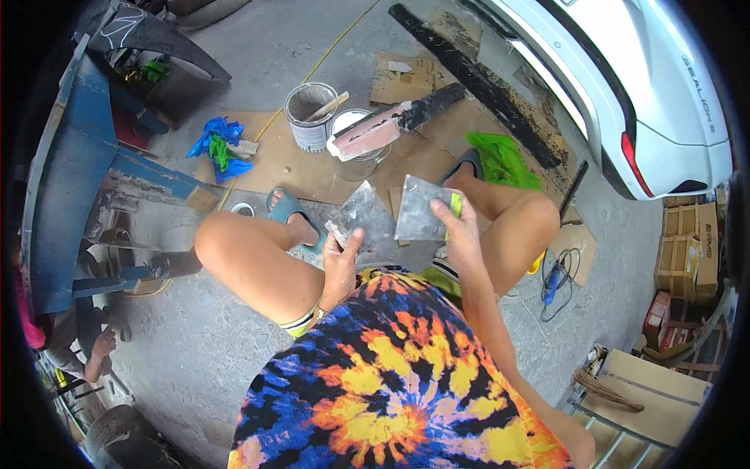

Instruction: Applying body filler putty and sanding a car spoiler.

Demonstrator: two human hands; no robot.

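My left hand is closed on a square metal putty spreader with a whitish, crusted handle, tilted diagonally. Just to its right, my right hand grips a second square metal spreader with a lime-green handle, thumb on the blade. Beyond them, a grey tin with a stick across its rim stands on cardboard. Next to it, a long dark part with pale pink filler rests over another, white-topped can.
A white car bumper is upper right. Black strips, green plastic and blue bags lie around. A blue tool with a cord and boxes are right. Another person's hand shows beside blue metalwork.
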